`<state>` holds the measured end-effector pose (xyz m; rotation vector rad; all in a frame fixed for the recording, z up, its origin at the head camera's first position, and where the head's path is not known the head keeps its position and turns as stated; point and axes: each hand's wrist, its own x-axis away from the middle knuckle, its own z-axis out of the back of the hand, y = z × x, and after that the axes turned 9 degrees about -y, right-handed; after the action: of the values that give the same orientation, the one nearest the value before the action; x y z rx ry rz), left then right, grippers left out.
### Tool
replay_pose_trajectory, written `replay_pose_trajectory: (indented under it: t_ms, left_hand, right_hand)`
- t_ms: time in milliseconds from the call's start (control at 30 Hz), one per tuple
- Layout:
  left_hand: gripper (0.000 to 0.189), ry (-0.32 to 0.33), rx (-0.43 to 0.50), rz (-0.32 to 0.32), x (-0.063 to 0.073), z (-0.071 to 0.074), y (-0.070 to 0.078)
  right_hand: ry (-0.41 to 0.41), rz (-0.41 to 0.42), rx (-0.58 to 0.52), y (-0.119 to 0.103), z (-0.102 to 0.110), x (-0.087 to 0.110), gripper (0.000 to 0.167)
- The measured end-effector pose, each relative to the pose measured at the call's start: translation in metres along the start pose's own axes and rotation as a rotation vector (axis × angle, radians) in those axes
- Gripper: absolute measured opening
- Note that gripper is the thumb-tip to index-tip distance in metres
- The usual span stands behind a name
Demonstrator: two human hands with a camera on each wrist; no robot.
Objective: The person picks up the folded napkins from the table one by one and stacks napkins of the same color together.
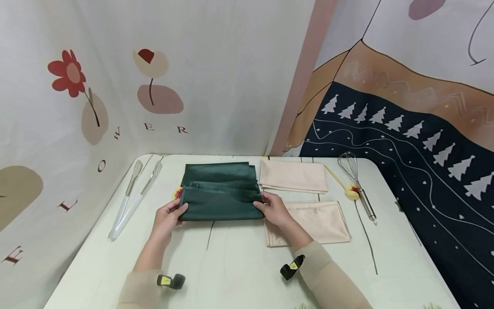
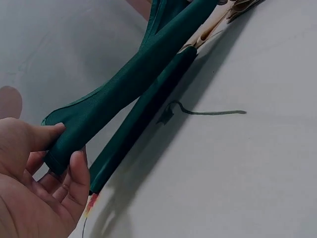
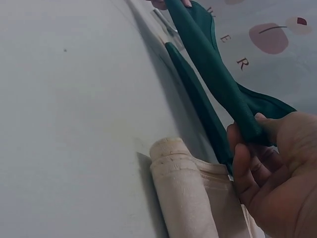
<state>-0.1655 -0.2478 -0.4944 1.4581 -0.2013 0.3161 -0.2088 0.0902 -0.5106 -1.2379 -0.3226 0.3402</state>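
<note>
A folded dark green cloth (image 1: 221,207) is raised off the table between both hands. My left hand (image 1: 167,216) pinches its left end between thumb and fingers, and my right hand (image 1: 275,210) pinches the right end. Behind and beneath it, a second folded green cloth (image 1: 216,172) lies on the table; its edge (image 2: 141,121) shows below the lifted one in both wrist views. Two folded beige cloths lie to the right, one at the back (image 1: 294,176) and one nearer (image 1: 316,223), overlapped in the head view by my right hand and wrist.
Tongs (image 1: 129,201) with pale handles lie at the table's left. A whisk (image 1: 364,199) and a yellow spoon-like item (image 1: 350,193) are at the right. Part of a red and yellow flower (image 1: 178,193) shows beside the green cloths. Printed curtains (image 1: 231,86) hang behind the table.
</note>
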Motion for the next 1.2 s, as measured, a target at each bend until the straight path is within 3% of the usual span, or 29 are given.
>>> replay_pose_trajectory:
  t_ms: [200,400,567,933,1200]
  left_hand:
    - [0.052,0.003,-0.024,-0.014,-0.01,0.001,0.004]
    - [0.053,0.0,-0.035,-0.039,-0.021,0.004,0.009]
    - [0.052,-0.004,-0.036,-0.061,-0.029,0.006,0.013]
    - [0.053,-0.003,-0.064,-0.073,-0.046,0.007,0.029]
    - [0.051,-0.008,-0.094,-0.063,-0.063,0.007,0.035]
  right_hand:
    - [0.01,0.012,0.058,0.001,0.003,-0.012,0.016]
    - [0.019,-0.006,0.029,-0.001,0.008,-0.022,0.019]
    - [0.019,0.036,0.085,0.001,0.01,-0.032,0.01]
    - [0.074,0.048,0.138,-0.006,0.014,-0.052,0.027]
    - [0.097,0.015,0.124,-0.009,0.019,-0.066,0.01]
